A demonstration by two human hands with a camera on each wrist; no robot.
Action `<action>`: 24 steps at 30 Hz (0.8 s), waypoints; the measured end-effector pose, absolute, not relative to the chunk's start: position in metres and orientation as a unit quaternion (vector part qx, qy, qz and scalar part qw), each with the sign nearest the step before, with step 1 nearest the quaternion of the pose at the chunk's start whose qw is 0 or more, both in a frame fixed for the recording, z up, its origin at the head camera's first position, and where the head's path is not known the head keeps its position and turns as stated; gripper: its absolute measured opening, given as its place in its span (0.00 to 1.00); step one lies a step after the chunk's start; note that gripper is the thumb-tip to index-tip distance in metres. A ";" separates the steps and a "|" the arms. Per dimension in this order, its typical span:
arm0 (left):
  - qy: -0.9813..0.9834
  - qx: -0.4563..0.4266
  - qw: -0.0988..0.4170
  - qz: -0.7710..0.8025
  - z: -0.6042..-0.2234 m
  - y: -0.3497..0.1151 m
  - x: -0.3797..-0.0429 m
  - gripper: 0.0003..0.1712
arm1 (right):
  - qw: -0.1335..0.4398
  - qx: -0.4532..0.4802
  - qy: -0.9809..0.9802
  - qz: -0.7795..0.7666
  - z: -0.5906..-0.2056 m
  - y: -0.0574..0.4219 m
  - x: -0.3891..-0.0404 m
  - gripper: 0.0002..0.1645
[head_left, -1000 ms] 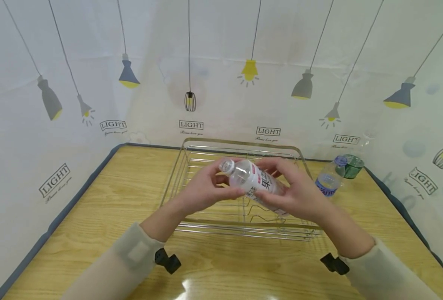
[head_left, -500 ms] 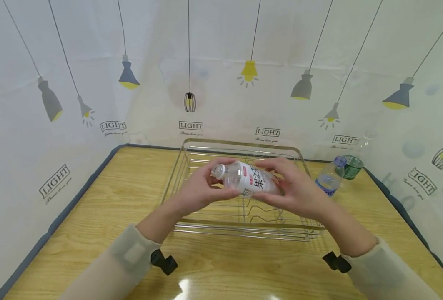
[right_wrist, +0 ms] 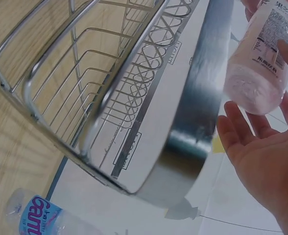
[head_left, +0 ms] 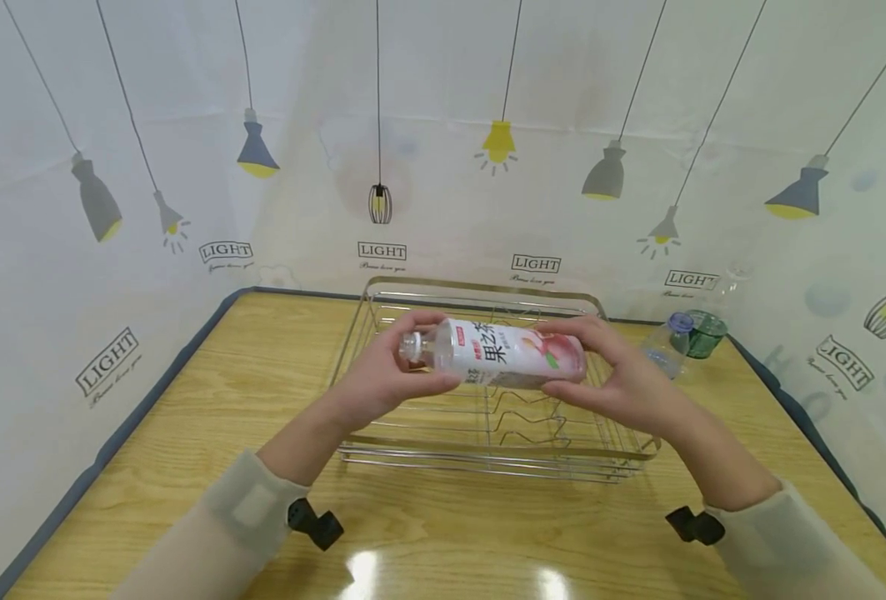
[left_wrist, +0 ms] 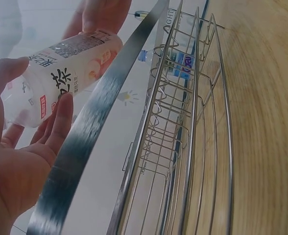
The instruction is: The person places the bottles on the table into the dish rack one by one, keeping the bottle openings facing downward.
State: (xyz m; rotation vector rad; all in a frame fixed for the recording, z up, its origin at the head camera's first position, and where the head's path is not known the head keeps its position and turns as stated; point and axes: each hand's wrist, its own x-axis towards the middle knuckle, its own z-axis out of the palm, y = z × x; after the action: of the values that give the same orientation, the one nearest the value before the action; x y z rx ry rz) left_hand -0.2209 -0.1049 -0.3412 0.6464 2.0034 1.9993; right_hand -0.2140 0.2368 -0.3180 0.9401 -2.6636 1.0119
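A clear plastic drink bottle [head_left: 510, 354] with a white and pink label lies nearly level in the air above a metal wire dish rack [head_left: 488, 450]. Its neck points left. My left hand [head_left: 378, 371] grips the neck end, thumb in front and fingers behind. At the base end, my right hand [head_left: 630, 375] holds the bottle between thumb and fingers. In the left wrist view the bottle [left_wrist: 60, 73] is above the rack's flat metal rim [left_wrist: 92, 122]. The right wrist view has the bottle's round base [right_wrist: 249, 93] near the right fingers.
To the right of the rack stands a clear bottle with a blue cap [head_left: 680, 323], partly behind the right hand. Beside it is a green transparent container [head_left: 705, 335]. A wooden table [head_left: 187, 400] lies under everything, with a lamp-printed sheet [head_left: 443, 192] around its back and sides.
The bottle has turned from slanting down to the right to nearly level, showing the peach picture on its label. My left hand has shifted left and my right hand right, towards the base.
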 end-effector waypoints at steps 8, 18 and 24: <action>0.680 0.218 0.125 0.689 -0.345 -0.108 -0.222 0.46 | 0.051 0.322 -0.869 0.371 -0.320 0.240 -0.214 0.39; 0.699 0.238 0.091 0.668 -0.345 -0.114 -0.223 0.39 | 0.090 0.351 -0.855 0.372 -0.318 0.242 -0.212 0.38; 0.749 0.262 0.063 0.606 -0.344 -0.112 -0.224 0.35 | 0.090 0.358 -0.852 0.370 -0.318 0.241 -0.212 0.36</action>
State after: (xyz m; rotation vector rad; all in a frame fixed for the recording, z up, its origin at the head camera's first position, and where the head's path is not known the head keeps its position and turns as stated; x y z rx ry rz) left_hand -0.2242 -0.1117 -0.3439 0.7908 2.2613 1.8301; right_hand -0.2123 0.2413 -0.3178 1.0655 -2.5344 1.0991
